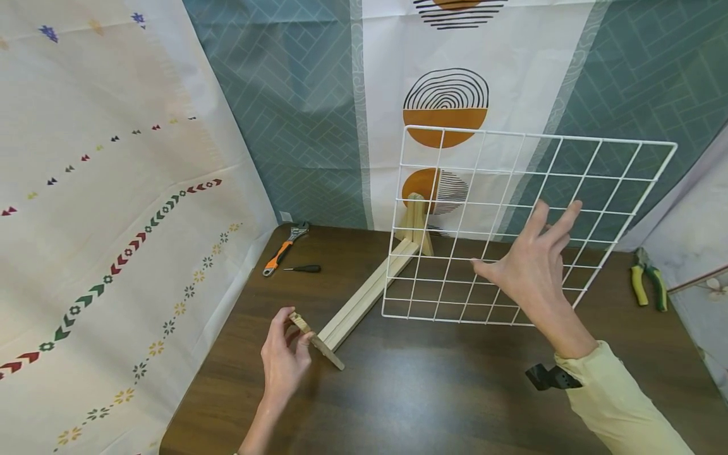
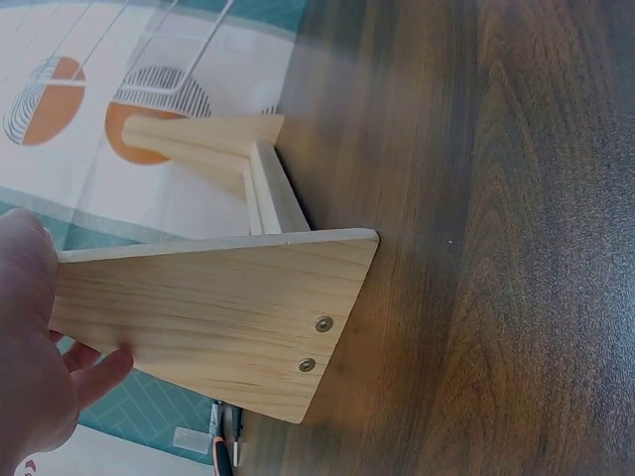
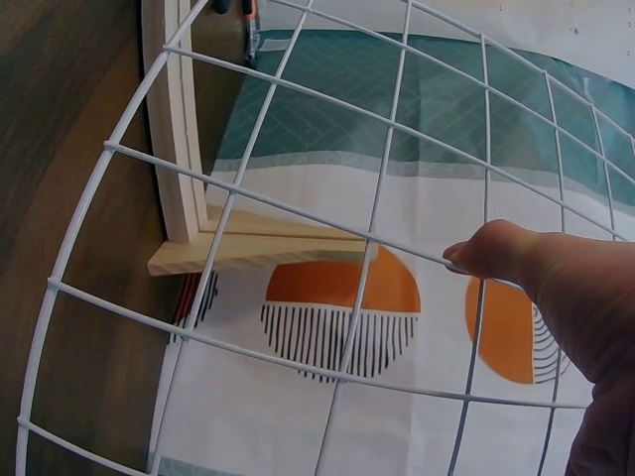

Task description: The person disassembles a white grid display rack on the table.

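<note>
A wooden stand lies across the table, its two end boards joined by a long rail (image 1: 364, 297). My left hand (image 1: 284, 354) holds the upper part of the near end board (image 2: 198, 317) between thumb and fingers. Two screw heads (image 2: 323, 324) show low on that board. The far end board (image 1: 418, 221) stands upright near the back curtain, partly behind the wires. Up in the air, my right hand (image 1: 534, 268) holds a white wire grid panel (image 1: 523, 134) with fingers spread over it. The thumb (image 3: 496, 248) presses on a wire in the right wrist view.
An adjustable wrench (image 1: 279, 258) with an orange handle and a small black screwdriver (image 1: 307, 268) lie at the back left. Yellow-green pliers (image 1: 638, 287) lie at the right edge. Patterned curtains (image 1: 296, 114) enclose the brown table (image 1: 421, 404) at the back and sides.
</note>
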{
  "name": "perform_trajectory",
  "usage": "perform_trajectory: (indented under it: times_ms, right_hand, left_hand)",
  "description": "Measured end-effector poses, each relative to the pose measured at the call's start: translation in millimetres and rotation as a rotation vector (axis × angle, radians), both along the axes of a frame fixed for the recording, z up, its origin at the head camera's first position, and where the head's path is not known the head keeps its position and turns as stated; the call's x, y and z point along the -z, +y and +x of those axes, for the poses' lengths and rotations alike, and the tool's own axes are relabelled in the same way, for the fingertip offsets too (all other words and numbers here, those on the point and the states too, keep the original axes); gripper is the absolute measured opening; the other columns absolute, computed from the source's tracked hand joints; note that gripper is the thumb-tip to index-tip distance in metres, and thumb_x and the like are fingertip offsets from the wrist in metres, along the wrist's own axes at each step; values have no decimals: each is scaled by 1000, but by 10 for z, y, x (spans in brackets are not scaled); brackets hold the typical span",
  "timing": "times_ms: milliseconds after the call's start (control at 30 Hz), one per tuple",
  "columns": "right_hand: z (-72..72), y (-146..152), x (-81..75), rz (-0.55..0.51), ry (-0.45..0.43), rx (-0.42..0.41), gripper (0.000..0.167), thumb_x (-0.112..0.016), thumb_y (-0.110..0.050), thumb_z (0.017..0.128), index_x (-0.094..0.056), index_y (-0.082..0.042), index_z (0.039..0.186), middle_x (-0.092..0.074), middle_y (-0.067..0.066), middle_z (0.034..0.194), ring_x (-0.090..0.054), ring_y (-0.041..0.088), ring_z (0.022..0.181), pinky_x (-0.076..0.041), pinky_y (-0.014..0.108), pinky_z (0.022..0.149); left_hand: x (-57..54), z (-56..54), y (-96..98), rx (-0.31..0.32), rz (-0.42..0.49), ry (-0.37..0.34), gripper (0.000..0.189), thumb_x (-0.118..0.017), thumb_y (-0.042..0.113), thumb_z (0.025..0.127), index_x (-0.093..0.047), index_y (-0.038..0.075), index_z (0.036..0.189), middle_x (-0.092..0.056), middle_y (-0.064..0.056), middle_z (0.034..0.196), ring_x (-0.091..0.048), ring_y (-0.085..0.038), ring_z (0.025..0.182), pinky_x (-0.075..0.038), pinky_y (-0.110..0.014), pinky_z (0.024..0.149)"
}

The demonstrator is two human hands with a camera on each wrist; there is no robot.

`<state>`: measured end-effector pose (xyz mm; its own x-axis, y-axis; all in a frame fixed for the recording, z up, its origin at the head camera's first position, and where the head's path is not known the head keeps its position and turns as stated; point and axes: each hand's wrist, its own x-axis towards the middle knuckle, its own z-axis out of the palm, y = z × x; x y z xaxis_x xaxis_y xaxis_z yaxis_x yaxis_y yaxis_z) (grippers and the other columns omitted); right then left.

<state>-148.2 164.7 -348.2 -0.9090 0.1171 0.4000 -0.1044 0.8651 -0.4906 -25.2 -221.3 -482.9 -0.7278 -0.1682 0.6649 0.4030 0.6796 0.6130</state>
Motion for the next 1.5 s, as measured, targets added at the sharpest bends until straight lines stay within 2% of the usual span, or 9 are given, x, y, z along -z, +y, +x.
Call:
perform_trajectory:
  times_ms: [333,500,867,1033,1500]
  right_hand:
    - [-40,-13,48,11,-12,0,144,-98,-38,53,-3,3,154,27,27,156,-33,65,115,-49,62,61]
    - [-68,-13,82,19,-32,5,145,-98,-39,53,-2,4,154,27,28,155,-31,66,116,-49,62,60]
    - [-96,-15,128,22,-40,5,145,-97,-40,53,-3,5,153,27,29,155,-30,67,116,-50,63,62]
    - [-107,-10,133,24,-50,7,146,-97,-40,54,-1,4,154,28,29,155,-30,67,117,-50,63,63]
    - [-111,1,147,20,-63,11,146,-97,-40,55,0,4,154,29,28,155,-29,68,117,-50,65,66]
  left_hand:
    - [30,3,-6,-2,7,23,69,-80,-21,68,-51,-5,128,-60,-15,104,-68,-28,91,-58,-43,71]
    - [43,11,-6,-7,-3,45,70,-81,-20,67,-51,-5,128,-60,-16,103,-68,-30,89,-58,-45,70]
    - [34,28,-3,-42,-37,29,66,-83,-15,69,-52,-6,126,-60,-15,101,-69,-30,88,-58,-44,71]
    - [36,43,-2,-73,-37,-7,62,-82,-12,71,-52,-6,125,-60,-16,101,-68,-29,87,-57,-40,73]
    - [54,60,-1,-98,-54,10,62,-82,-11,71,-51,-6,125,-60,-14,97,-67,-30,80,-56,-45,68]
